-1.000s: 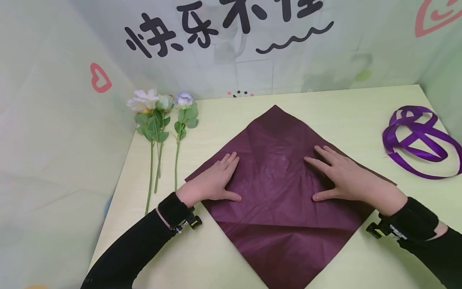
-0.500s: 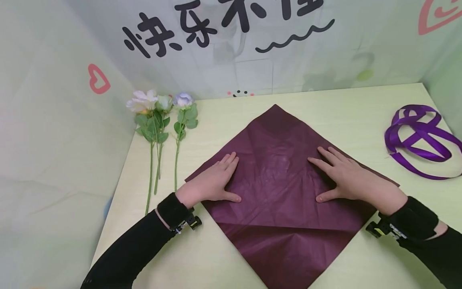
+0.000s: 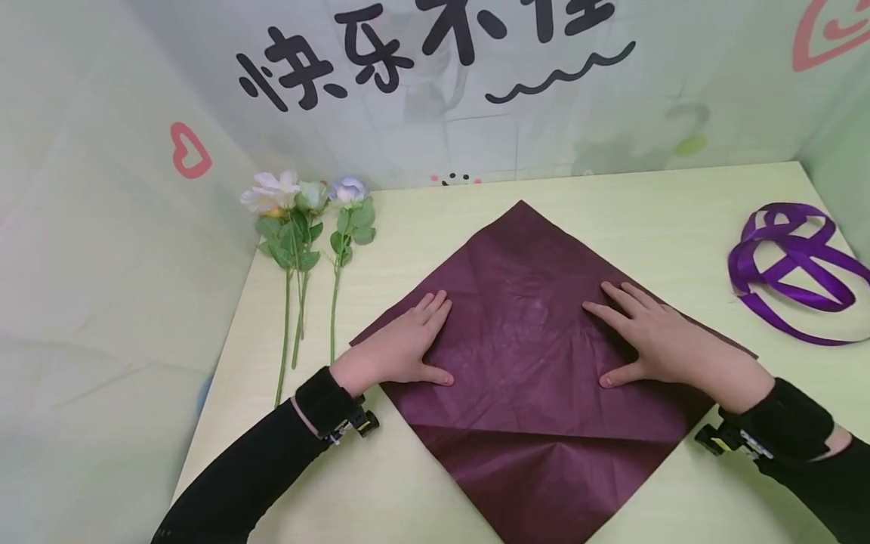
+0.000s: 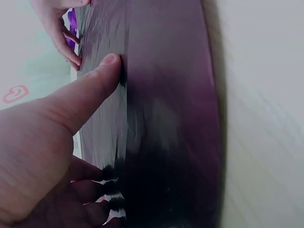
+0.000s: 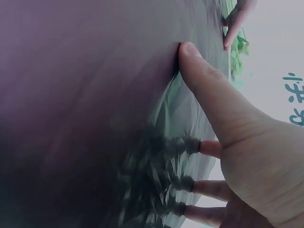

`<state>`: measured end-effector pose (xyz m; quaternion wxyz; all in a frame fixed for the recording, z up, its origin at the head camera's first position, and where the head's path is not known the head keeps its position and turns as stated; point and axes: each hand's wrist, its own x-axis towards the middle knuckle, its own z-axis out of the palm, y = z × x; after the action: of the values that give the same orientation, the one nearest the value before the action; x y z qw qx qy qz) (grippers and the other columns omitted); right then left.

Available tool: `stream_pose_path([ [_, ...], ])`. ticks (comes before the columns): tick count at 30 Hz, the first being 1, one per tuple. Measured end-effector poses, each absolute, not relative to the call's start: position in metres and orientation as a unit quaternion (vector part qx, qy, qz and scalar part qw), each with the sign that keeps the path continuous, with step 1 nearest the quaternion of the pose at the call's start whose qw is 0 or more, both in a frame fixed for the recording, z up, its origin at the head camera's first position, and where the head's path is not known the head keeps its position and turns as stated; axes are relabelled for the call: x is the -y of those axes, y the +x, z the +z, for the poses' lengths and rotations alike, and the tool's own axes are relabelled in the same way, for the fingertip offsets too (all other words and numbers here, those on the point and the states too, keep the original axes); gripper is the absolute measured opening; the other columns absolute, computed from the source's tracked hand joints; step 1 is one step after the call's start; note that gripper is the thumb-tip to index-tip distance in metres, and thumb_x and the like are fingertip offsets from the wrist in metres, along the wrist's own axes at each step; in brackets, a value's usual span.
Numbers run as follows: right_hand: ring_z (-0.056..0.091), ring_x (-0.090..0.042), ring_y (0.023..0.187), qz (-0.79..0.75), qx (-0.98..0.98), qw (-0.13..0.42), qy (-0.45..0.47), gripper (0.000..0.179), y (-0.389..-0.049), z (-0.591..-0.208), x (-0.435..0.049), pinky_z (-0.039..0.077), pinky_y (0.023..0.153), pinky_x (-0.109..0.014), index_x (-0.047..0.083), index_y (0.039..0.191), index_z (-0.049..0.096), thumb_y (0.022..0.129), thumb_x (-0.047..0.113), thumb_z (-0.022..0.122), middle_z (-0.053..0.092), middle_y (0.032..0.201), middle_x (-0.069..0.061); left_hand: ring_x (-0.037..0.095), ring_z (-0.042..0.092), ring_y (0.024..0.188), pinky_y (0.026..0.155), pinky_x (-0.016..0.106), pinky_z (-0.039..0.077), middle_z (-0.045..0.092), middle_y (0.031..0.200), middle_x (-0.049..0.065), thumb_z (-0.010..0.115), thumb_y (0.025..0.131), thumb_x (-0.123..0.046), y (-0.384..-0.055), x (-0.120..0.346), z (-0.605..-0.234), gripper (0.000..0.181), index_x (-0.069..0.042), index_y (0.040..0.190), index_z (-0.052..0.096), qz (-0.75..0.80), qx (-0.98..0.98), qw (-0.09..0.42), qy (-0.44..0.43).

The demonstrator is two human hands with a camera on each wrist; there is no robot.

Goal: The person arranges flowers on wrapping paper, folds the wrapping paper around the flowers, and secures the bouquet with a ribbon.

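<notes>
A dark purple sheet of wrapping paper lies spread on the table like a diamond, one corner pointing to the back wall. Creases run across it, with a fold line near its front part. My left hand rests on its left side, thumb apart and fingers extended. On the right side, my right hand presses the paper with spread fingers. Both wrist views show the thumbs and fingertips touching the sheet, with the left hand and right hand holding nothing.
Several artificial flowers with green stems lie at the left of the table. A loosely coiled purple ribbon lies at the right. A printed backdrop stands behind the table.
My right hand has slid slightly to the right, and the paper's right corner has shifted a little that way. The left hand stays nearly still on the sheet.
</notes>
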<state>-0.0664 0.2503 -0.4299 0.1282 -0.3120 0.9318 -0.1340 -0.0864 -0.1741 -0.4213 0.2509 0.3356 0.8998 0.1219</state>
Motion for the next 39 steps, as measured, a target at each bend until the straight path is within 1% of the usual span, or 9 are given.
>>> stream_pose_path([
  [12,0.027,-0.071,0.15,-0.131,-0.932,0.132,-0.31,0.118,-0.067,-0.433,-0.249,0.034,0.116,-0.079,0.001,0.163,0.044,0.075,0.062,0.095,0.03,0.165,-0.044,0.042,0.006,0.168,0.132,0.05,0.023,0.004,0.18,0.027,0.084,0.094,-0.056,-0.088,0.175,-0.419,0.121,0.008,0.17,0.015,0.115,-0.905,0.25,0.325],
  [16,0.027,-0.073,0.149,-0.141,-0.93,0.138,-0.31,0.118,-0.068,-0.432,-0.249,0.035,0.114,-0.08,0.0,0.162,0.043,0.075,0.06,0.096,0.031,0.164,-0.045,0.038,0.014,0.167,0.13,0.046,0.029,0.008,0.179,0.028,0.084,0.096,-0.053,-0.094,0.177,-0.419,0.115,0.009,0.169,0.021,0.115,-0.914,0.24,0.306],
  [19,0.029,-0.072,0.148,-0.136,-0.932,0.14,-0.306,0.119,-0.07,-0.431,-0.248,0.037,0.109,-0.083,0.002,0.162,0.044,0.074,0.063,0.096,0.034,0.164,-0.044,0.039,0.028,0.164,0.128,0.046,0.035,0.023,0.176,0.03,0.082,0.098,-0.05,-0.101,0.18,-0.418,0.102,0.011,0.165,0.034,0.118,-0.92,0.216,0.304],
  [21,0.033,-0.07,0.147,-0.125,-0.934,0.139,-0.305,0.12,-0.072,-0.431,-0.247,0.04,0.104,-0.084,0.004,0.162,0.044,0.072,0.065,0.095,0.036,0.163,-0.042,0.039,0.05,0.151,0.121,0.046,0.044,0.048,0.163,0.029,0.08,0.1,-0.046,-0.108,0.182,-0.416,0.083,0.01,0.155,0.052,0.125,-0.925,0.188,0.306],
  [23,0.037,-0.067,0.146,-0.117,-0.935,0.134,-0.306,0.121,-0.073,-0.431,-0.246,0.043,0.101,-0.083,0.005,0.161,0.045,0.071,0.067,0.096,0.038,0.162,-0.04,0.036,0.068,0.123,0.106,0.047,0.054,0.07,0.132,0.026,0.078,0.102,-0.042,-0.116,0.187,-0.414,0.059,0.008,0.134,0.068,0.132,-0.933,0.149,0.298],
  [26,0.041,-0.063,0.143,-0.104,-0.937,0.126,-0.31,0.122,-0.075,-0.431,-0.245,0.046,0.1,-0.081,0.005,0.16,0.046,0.069,0.069,0.096,0.04,0.159,-0.038,0.034,0.067,0.086,0.081,0.049,0.055,0.069,0.091,0.017,0.073,0.104,-0.036,-0.129,0.201,-0.411,0.039,0.003,0.104,0.072,0.134,-0.957,0.076,0.245],
  [29,0.043,-0.063,0.142,-0.097,-0.937,0.124,-0.313,0.122,-0.076,-0.431,-0.244,0.047,0.099,-0.08,0.004,0.159,0.046,0.068,0.069,0.096,0.041,0.158,-0.039,0.039,0.066,0.078,0.073,0.053,0.056,0.068,0.085,0.021,0.066,0.106,-0.03,-0.14,0.222,-0.407,0.037,0.005,0.095,0.069,0.117,-0.983,0.044,0.138],
  [34,0.038,-0.069,0.144,-0.099,-0.935,0.131,-0.314,0.121,-0.073,-0.431,-0.243,0.044,0.104,-0.081,0.002,0.16,0.044,0.072,0.067,0.095,0.038,0.161,-0.042,0.042,0.069,0.079,0.063,0.054,0.056,0.068,0.089,0.026,0.057,0.105,-0.029,-0.151,0.256,-0.403,0.035,0.002,0.089,0.061,0.059,-0.993,0.1,-0.01],
  [39,0.031,-0.072,0.147,-0.112,-0.933,0.124,-0.32,0.119,-0.068,-0.435,-0.247,0.037,0.115,-0.077,-0.001,0.161,0.042,0.075,0.062,0.094,0.034,0.162,-0.046,0.043,0.072,0.085,0.068,0.055,0.059,0.072,0.097,0.029,0.055,0.102,-0.017,-0.158,0.271,-0.406,0.025,0.002,0.087,0.063,0.041,-0.989,0.139,-0.024],
])
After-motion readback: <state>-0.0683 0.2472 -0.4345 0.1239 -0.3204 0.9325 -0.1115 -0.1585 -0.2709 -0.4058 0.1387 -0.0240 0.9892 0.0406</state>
